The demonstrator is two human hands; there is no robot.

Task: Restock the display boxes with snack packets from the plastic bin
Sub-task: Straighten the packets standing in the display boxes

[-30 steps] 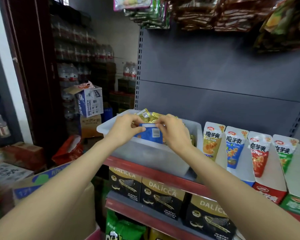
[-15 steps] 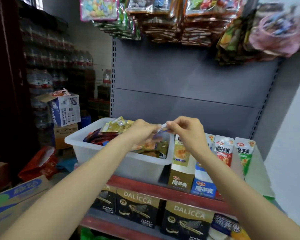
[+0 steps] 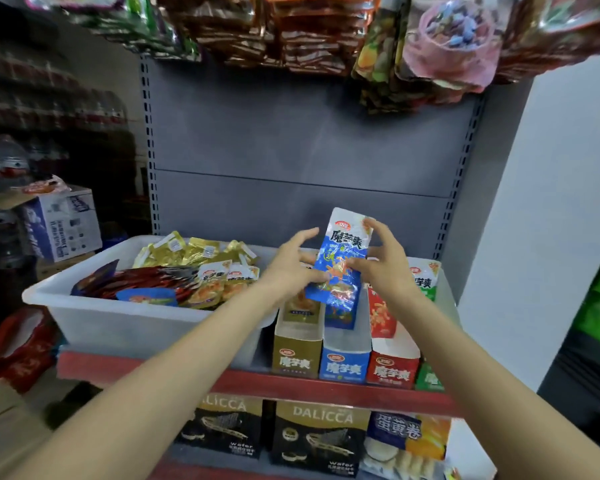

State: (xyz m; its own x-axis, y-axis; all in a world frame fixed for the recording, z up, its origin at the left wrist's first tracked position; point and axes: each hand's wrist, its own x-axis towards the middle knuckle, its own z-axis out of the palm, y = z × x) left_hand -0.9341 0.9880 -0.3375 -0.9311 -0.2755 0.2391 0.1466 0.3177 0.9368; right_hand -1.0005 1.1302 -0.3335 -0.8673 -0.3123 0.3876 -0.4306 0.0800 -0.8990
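Since the earlier frames both hands have left the plastic bin (image 3: 94, 317) and moved right, and the blue snack packet (image 3: 340, 268) that was low over the bin's far right corner is now raised upright above the blue display box (image 3: 343, 355).

The left hand (image 3: 291, 268) holds the packet's left edge, thumb curled on its lower part and the other fingers spread loosely upward. The right hand (image 3: 381, 261) pinches the packet's right edge, with fingertips (image 3: 369, 223) at its upper right corner. The packet leans slightly right; its lower end hangs just over the open top of the blue box, overlapping a blue packet already standing inside.

Four display boxes stand in a row on the red-edged shelf (image 3: 326, 384): the gold display box (image 3: 297, 355) touches the bin's right wall, then blue, then the red display box (image 3: 394, 362), then the green display box (image 3: 428, 375) at the shelf's right end. The boxes touch side by side. Above them the grey back panel (image 3: 309, 150) leaves open room up to the hanging snack bags (image 3: 430, 53).

The bin fills the left of the shelf, holding gold, red and orange packets; its near rim overhangs the shelf edge.
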